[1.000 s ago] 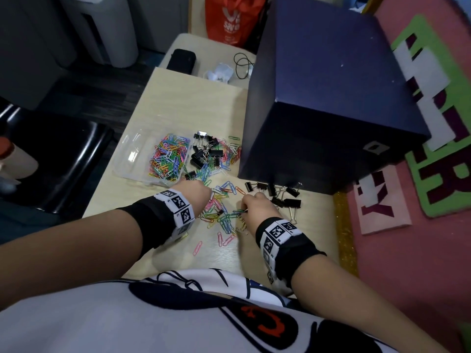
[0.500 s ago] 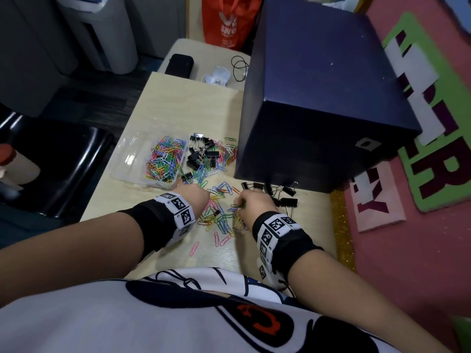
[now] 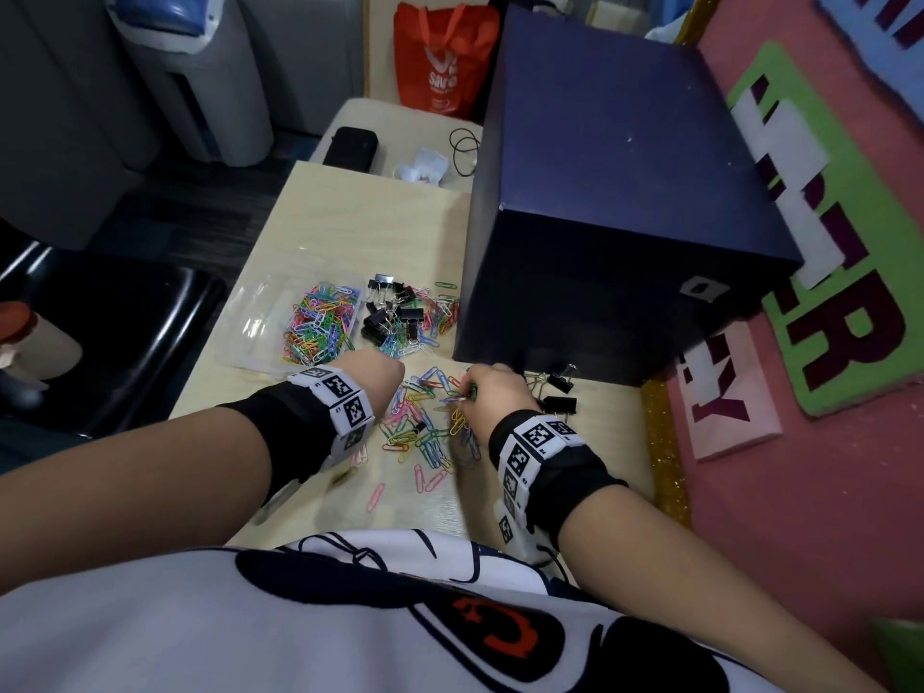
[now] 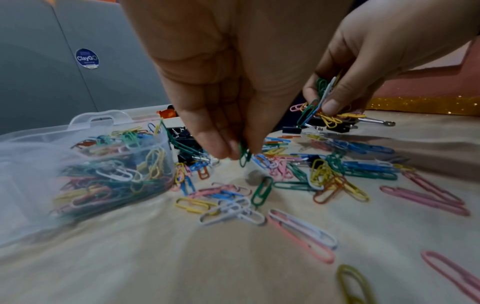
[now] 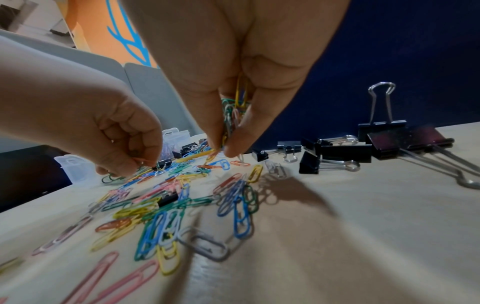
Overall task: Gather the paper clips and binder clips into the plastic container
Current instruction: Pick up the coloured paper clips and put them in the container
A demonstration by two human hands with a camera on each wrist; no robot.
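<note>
While both hands pinch paper clips (image 3: 425, 432), left hand (image 4: 228, 115) nears the container (image 3: 260, 327); right hand (image 5: 233, 98) nears the box (image 3: 575, 312).

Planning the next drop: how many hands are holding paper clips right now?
2. The left hand pinches a green clip beside the container; the right hand grips a mixed bunch near the binder clips.
</note>
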